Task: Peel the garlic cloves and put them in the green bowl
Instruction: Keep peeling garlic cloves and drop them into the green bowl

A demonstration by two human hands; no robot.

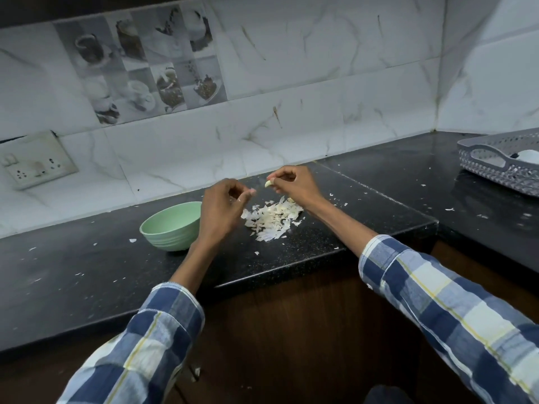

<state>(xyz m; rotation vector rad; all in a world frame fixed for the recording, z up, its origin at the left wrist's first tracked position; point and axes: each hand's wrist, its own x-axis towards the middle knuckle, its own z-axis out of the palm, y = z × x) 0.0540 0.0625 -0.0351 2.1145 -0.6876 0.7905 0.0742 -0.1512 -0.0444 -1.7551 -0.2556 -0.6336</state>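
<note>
Right hand (291, 185) above the black surface (335, 243), pinching a garlic clove (268, 184). Left hand (223, 205) curled beside it, contents impossible to tell. Below both, a pile of peels (272, 218); green bowl (172, 225) just left.

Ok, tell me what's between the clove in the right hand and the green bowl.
The left hand is: it hangs directly between the garlic clove, pinched in the right hand, and the green bowl. Below lies only the flat pile of peels. The bowl's mouth is open.
</note>
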